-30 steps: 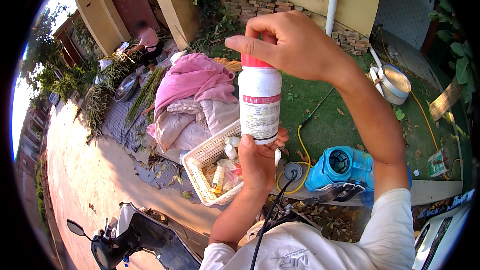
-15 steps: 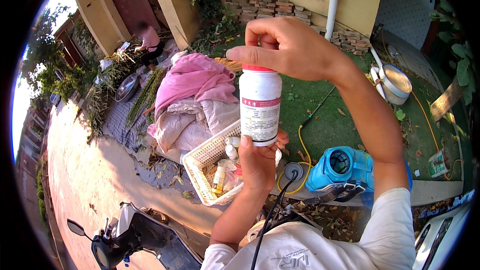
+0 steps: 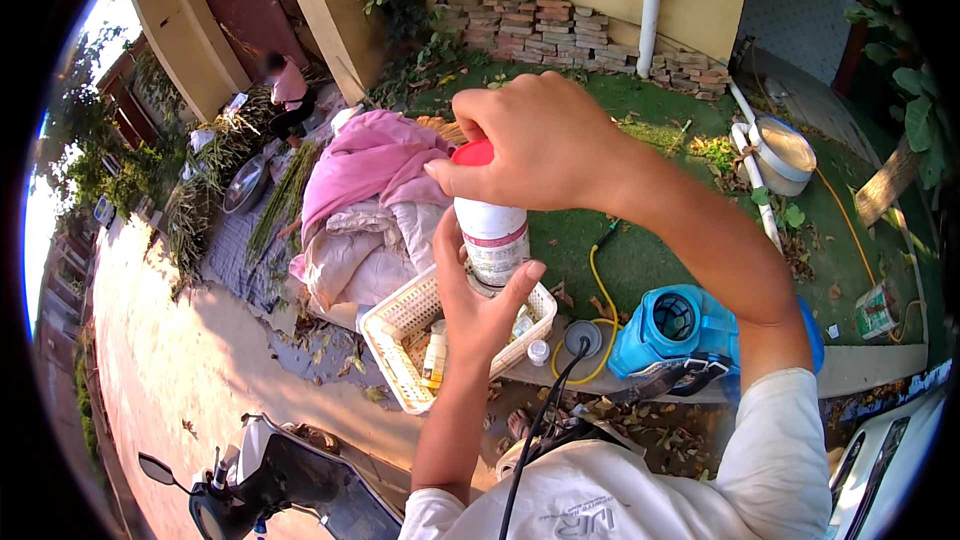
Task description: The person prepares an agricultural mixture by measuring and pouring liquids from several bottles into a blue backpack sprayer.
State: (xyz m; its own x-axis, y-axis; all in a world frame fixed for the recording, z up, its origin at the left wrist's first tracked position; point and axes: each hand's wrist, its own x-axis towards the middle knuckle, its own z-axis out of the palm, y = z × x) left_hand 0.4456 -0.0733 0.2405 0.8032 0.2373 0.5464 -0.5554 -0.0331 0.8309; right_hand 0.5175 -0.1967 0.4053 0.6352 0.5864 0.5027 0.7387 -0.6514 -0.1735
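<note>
A white plastic bottle (image 3: 493, 238) with a printed label stands upright in my left hand (image 3: 478, 295), which cups its base from below. On top sits a red cap (image 3: 473, 154), and my right hand (image 3: 535, 143) closes over it from above. Both hands hold the bottle over a white plastic basket (image 3: 402, 324) with small bottles inside.
A blue sprayer tank (image 3: 682, 329) with an open mouth stands on a concrete ledge beside a yellow hose (image 3: 599, 280). Pink and pale cloths (image 3: 364, 166) are heaped to the left. A scooter (image 3: 270, 485) is below, a crouching person (image 3: 289, 90) far back, a metal pot (image 3: 786, 150) on the right.
The bottle and both hands have dropped lower and closer to the basket. My right hand now covers more of the red cap.
</note>
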